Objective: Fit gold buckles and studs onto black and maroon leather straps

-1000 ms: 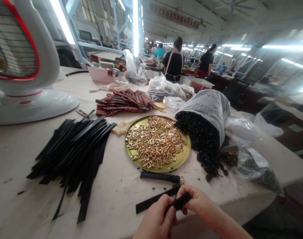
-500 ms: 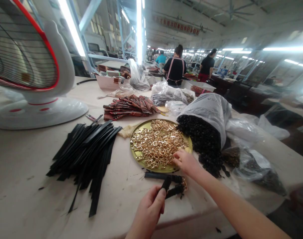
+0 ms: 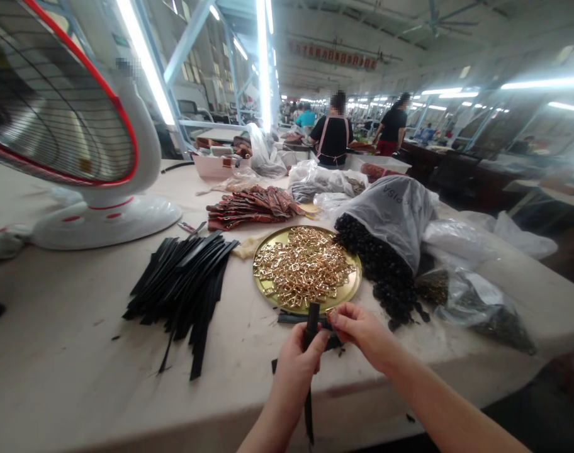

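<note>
Over the table (image 3: 240, 377): left hand (image 3: 299, 355) grips one black strap (image 3: 313, 314); right hand (image 3: 362, 330) pinches one gold buckle (image 3: 332, 313) just beside it, seemingly unjoined; beyond, piled black strips (image 3: 183, 283), tray (image 3: 351, 289) of loose buckles (image 3: 301, 264), apparently much left; finished count unclear

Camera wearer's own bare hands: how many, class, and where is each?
2: bare left hand, lower centre, gripping a flat black strap; bare right hand, just right of it, pinching a small gold-coloured metal buckle.
</note>
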Action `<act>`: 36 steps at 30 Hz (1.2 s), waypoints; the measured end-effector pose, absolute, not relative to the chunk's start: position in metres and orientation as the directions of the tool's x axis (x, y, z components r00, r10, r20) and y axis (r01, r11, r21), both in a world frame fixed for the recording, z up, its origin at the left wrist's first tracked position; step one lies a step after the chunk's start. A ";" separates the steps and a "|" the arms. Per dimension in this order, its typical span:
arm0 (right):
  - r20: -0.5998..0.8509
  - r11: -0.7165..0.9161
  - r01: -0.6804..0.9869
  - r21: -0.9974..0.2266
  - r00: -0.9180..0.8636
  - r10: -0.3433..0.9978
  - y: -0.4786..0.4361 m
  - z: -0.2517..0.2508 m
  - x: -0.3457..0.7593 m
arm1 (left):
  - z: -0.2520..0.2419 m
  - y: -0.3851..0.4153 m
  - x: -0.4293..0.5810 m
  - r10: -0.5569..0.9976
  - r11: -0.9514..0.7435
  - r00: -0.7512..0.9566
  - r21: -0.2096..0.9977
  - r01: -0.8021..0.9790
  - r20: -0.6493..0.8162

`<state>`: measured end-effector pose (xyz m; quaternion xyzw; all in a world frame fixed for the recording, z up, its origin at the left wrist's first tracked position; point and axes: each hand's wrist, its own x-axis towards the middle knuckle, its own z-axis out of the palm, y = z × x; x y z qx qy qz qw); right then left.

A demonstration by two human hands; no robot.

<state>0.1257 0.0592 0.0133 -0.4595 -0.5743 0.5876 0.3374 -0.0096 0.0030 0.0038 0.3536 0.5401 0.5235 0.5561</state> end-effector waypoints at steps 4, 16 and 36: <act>-0.158 -0.177 -0.057 -0.983 -0.252 0.955 0.020 0.008 0.125 | 0.000 0.000 0.008 0.967 0.208 -0.107 0.961 -0.184 -0.230; -0.096 -0.003 0.225 -0.974 -0.404 0.910 0.017 0.006 0.148 | 0.010 -0.014 0.001 0.989 0.148 -0.017 0.955 0.257 -0.149; -0.182 -0.047 0.243 -0.969 -0.573 0.799 0.012 0.003 0.162 | 0.001 -0.008 -0.010 0.833 0.467 0.319 0.884 0.033 -0.452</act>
